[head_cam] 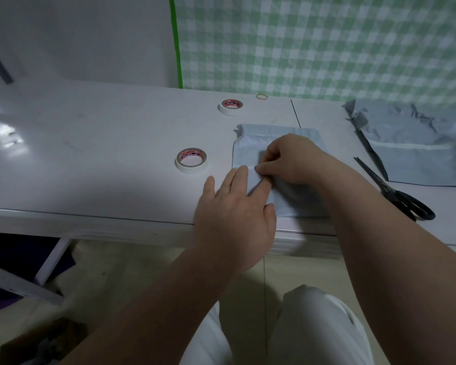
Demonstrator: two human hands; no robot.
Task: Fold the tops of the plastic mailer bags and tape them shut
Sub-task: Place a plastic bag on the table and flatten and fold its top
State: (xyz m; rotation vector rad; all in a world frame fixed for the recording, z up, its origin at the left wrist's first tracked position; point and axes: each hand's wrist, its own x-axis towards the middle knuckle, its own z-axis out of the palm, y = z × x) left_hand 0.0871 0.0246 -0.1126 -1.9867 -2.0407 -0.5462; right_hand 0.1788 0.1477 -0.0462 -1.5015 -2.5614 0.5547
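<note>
Glossy white worktop (90, 154) runs in front of me, smooth and shiny with a few scuffs, and behind its back edge hangs a green and white checked cloth (327, 43). Close to the front edge, right of the middle, a thin grey mailer bag (250, 148) lies flat, its plastic faintly wrinkled and its corners rounded. My left hand (234, 206) lies flat with straight fingers, pressing the bag's left side down. My right hand (290, 159) is curled on top of the bag, thumb and forefinger pinching at a fold of the plastic; whether a strip of tape sits under them I cannot tell. Just left of the bag stands a pale ring of tape (191, 168) with a red-printed core, and a second roll (231, 111) sits nearer the back edge. A thin tan rubber band (257, 96) lies at the back edge. At the right end a crumpled heap of grey bags (419, 148) rests, with black scissors (390, 191) beside it pointing away from the front edge
</note>
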